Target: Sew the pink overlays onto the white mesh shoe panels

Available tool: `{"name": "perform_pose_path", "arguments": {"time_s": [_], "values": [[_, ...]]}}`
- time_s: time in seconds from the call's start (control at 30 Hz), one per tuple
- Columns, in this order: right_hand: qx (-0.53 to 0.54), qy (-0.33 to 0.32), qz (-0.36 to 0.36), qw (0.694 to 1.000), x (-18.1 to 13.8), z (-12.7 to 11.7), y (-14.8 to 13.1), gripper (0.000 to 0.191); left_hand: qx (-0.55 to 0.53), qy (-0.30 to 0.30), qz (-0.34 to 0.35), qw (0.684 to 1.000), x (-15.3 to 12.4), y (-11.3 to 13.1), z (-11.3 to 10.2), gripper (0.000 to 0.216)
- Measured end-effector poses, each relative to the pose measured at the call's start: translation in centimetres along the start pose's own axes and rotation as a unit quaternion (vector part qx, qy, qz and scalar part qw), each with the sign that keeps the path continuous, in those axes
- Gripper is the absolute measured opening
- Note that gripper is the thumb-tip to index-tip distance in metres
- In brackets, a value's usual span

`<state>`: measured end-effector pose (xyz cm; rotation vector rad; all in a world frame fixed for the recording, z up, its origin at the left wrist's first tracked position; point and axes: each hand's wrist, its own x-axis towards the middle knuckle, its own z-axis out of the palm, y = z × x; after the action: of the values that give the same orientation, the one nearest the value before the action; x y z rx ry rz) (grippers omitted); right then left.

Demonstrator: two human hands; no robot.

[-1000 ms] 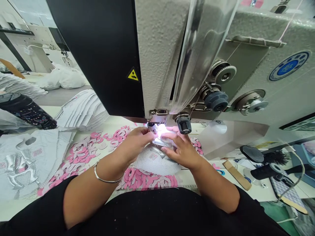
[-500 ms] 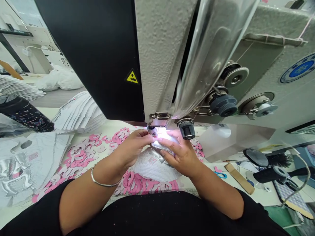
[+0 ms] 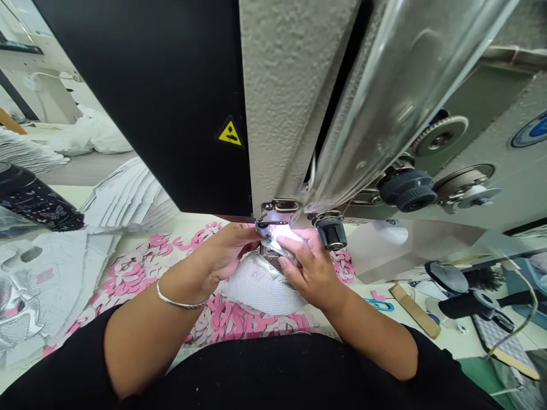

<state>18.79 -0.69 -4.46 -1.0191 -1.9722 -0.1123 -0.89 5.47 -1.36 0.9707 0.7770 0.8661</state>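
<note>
A white mesh shoe upper [image 3: 260,290] with silver trim and a small pink mark lies under the sewing machine's lit needle area. My right hand [image 3: 314,273] grips the upper's far part from the right, index finger and thumb on its silver edge. To the left of the presser foot [image 3: 264,229], my left hand [image 3: 224,253] is closed, its thumb and finger pinched together against the foot. What those fingertips hold, if anything, is hidden. The sewing machine head [image 3: 290,114] covers the view above both hands.
Loose pink and white cut pieces [image 3: 239,322] spread over the table around the upper. Stacked white uppers [image 3: 132,196], more uppers [image 3: 55,290] and a black patterned bottle [image 3: 38,196] stand left. Blue snips [image 3: 380,305] and a brown strip [image 3: 414,310] lie right.
My left hand has shifted left, its fingertips going from the upper's edge to beside the presser foot. My right hand stays on the upper. The view has moved closer to the machine.
</note>
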Motion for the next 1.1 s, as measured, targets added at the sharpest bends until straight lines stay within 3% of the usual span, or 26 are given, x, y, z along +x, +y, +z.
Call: {"name": "perform_pose_path", "arguments": {"time_s": [0.13, 0.23, 0.3, 0.37, 0.43, 0.47, 0.53, 0.7, 0.83, 0.93, 1.1], "values": [[0.004, -0.014, 0.007, 1.0, 0.1, -0.1, 0.0, 0.035, 0.028, -0.003, 0.01, 1.0, 0.0, 0.1, 0.2, 0.021], [0.007, -0.028, 0.017, 0.999, 0.0, -0.3, 0.0, 0.034, 0.142, 0.011, 0.045, 0.989, -0.8, 0.4, 0.1, 0.026], [0.008, -0.03, 0.023, 0.999, 0.0, -0.4, 0.0, 0.034, 0.275, 0.037, 0.095, 0.956, -1.7, 0.9, -0.2, 0.025], [0.007, -0.031, 0.028, 0.999, 0.0, -0.5, 0.0, 0.033, 0.417, 0.053, 0.14, 0.897, -2.8, 1.5, -0.7, 0.026], [0.006, -0.032, 0.031, 0.999, 0.0, -0.6, 0.1, 0.033, 0.508, 0.038, 0.144, 0.849, -3.9, 2.0, -1.4, 0.029], [0.006, -0.033, 0.031, 0.999, 0.1, -0.6, 0.1, 0.032, 0.527, 0.021, 0.131, 0.839, -4.4, 2.1, -1.8, 0.029], [0.003, -0.038, 0.032, 0.999, 0.2, -0.8, 0.2, 0.033, 0.523, -0.005, 0.095, 0.847, -5.2, 2.1, -2.6, 0.026], [-0.046, -0.07, 0.044, 0.996, 0.6, -1.5, 0.2, 0.032, 0.41, -0.021, 0.029, 0.911, -6.1, 1.4, -3.1, 0.025], [-0.105, 0.012, 0.016, 0.994, 0.5, -2.6, -0.4, 0.025, 0.342, 0.019, 0.008, 0.939, -5.6, 1.5, -1.8, 0.025], [-0.081, 0.043, -0.022, 0.995, 0.3, -2.9, -0.9, 0.026, 0.259, 0.061, 0.022, 0.964, -4.4, 1.5, -0.5, 0.023], [-0.07, -0.023, -0.028, 0.997, 0.1, -2.1, -0.6, 0.029, 0.157, 0.06, 0.058, 0.984, -2.2, 0.8, 0.6, 0.024]]}}
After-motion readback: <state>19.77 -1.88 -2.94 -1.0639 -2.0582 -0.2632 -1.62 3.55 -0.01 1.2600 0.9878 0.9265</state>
